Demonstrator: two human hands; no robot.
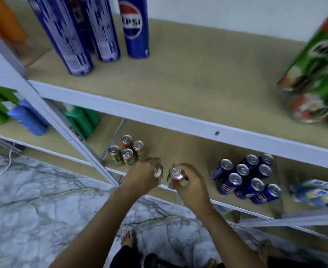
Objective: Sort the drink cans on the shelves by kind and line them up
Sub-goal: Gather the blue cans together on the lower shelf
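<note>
**Two cans in hand, heading for the green group**

Each hand has one small aluminium drink can with a silver pull-tab top: the left hand (142, 176) has its fingers curled around one (158, 170), tilted so the lid faces sideways, and the right hand (191, 183) pinches the other (176, 173) near its rim, fingers wrapped on it. Both cans are just above the front lip of the tan lower shelf board (188, 151). The labels are mostly hidden by the fingers, so I can't call the kind for sure, though a bit of red shows under the right one.

To do this bit well I'd say: stand each can upright before letting go, and slot them tight against the matching cluster rather than dropping them mid-shelf.

Just beyond the left fingertips stand four green-and-red cans (127, 152) in a neat block. Well off past the right fingers is a looser bunch of blue Pepsi cans (246, 178), some leaning, which need straightening.
</note>
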